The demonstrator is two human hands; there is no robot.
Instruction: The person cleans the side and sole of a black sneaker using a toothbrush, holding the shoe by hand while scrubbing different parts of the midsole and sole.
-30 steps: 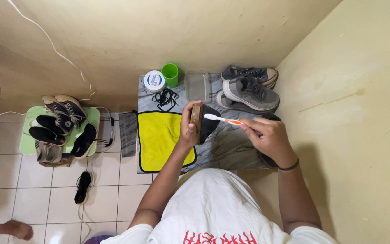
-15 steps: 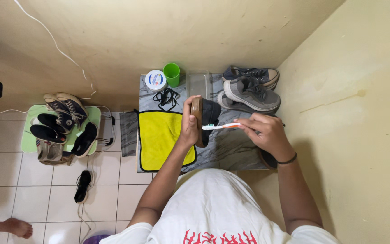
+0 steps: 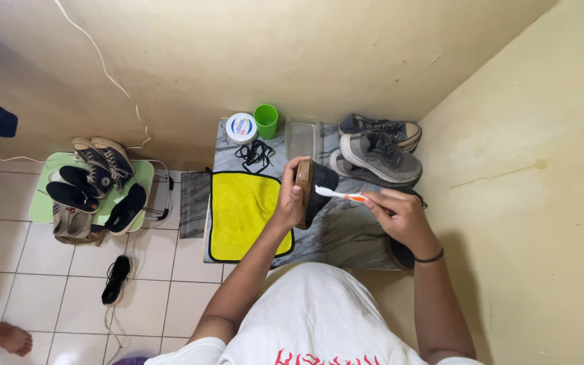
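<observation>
The left hand (image 3: pixel 290 197) grips a black shoe (image 3: pixel 312 191) on edge, sole toward the palm, above the marble slab (image 3: pixel 346 233). The right hand (image 3: pixel 400 217), at 3 o'clock of it, pinches a toothbrush (image 3: pixel 338 195), bristles on the shoe. A yellow cloth (image 3: pixel 245 213) lies at 9 o'clock, grey sneakers (image 3: pixel 376 149) at 1 o'clock.

The cloth (image 3: pixel 245 213) is bright yellow with a black edge, lying on a grey slab (image 3: pixel 346 233) veined in black and white. The cup (image 3: pixel 265 120) is green. The toothbrush (image 3: pixel 339 195) is white with an orange handle, against a black shoe (image 3: pixel 315 192) with a brown sole. Two grey sneakers (image 3: pixel 380 145) have pale soles. The mat (image 3: pixel 140 177) is pale green, the walls cream.
</observation>
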